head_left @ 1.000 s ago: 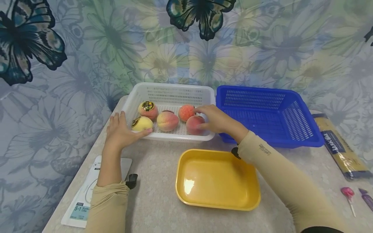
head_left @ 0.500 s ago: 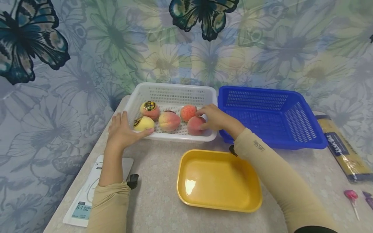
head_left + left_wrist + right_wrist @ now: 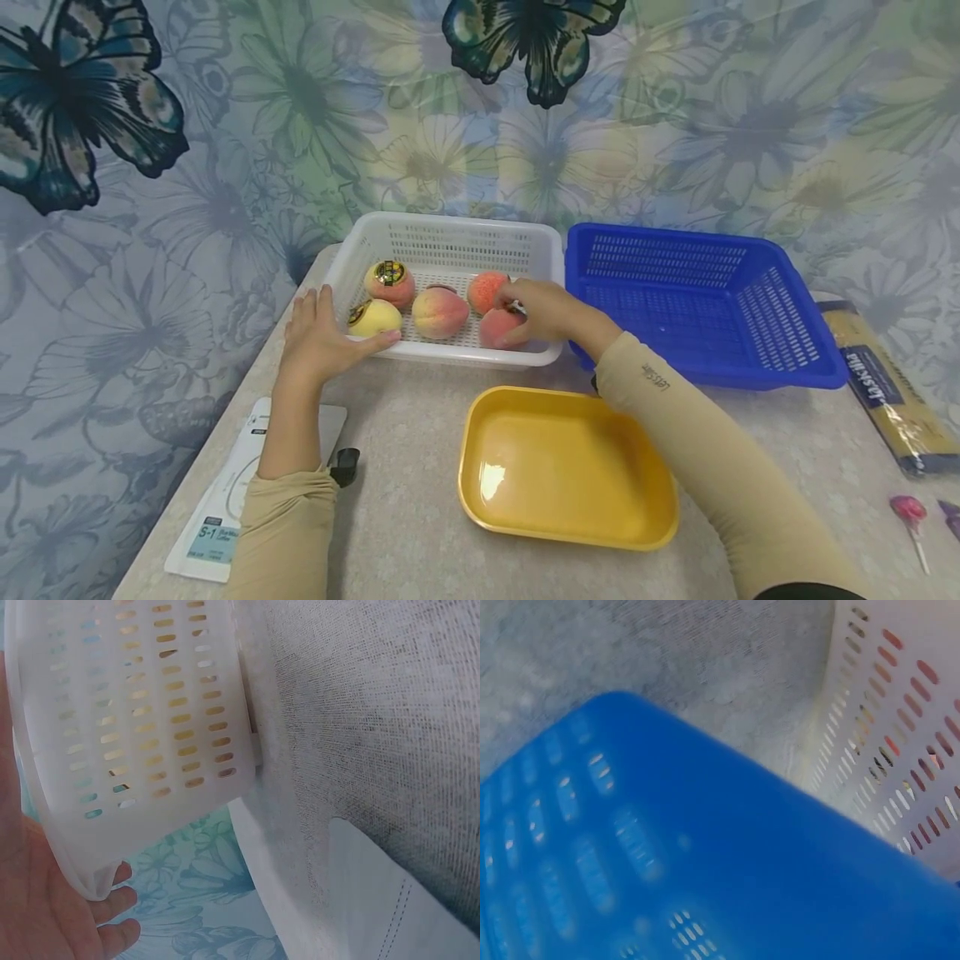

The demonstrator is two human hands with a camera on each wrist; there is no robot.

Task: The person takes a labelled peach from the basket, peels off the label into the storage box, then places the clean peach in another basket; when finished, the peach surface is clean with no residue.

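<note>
Two hands work at the white basket (image 3: 450, 242), and the change over the last second is small: the right hand (image 3: 543, 310), which lay over the near-right peach (image 3: 498, 327) with looser fingers, has now curled them closer round it, thumb low on the near side and fingertips on top, so the grip looks settled while the fruit still sits on the basket floor, not yet raised. Nearest the viewer, the yellow tray (image 3: 567, 467) lies bare on the table (image 3: 405, 517), with a white packet (image 3: 225, 500) at the near left edge. Beyond it, the left hand (image 3: 318, 337) has stayed where it was, fingers fairly straight and slightly spread, thumb along the basket's near rim, steadying the left corner; the left wrist view shows the rim (image 3: 90, 877) against the palm. The held peach is round, pinkish red, mostly hidden by fingers. Farther in lie a yellow peach (image 3: 372, 317), a blushed one (image 3: 439, 311), and two more behind. To the right stands the blue basket (image 3: 697, 292).
</note>
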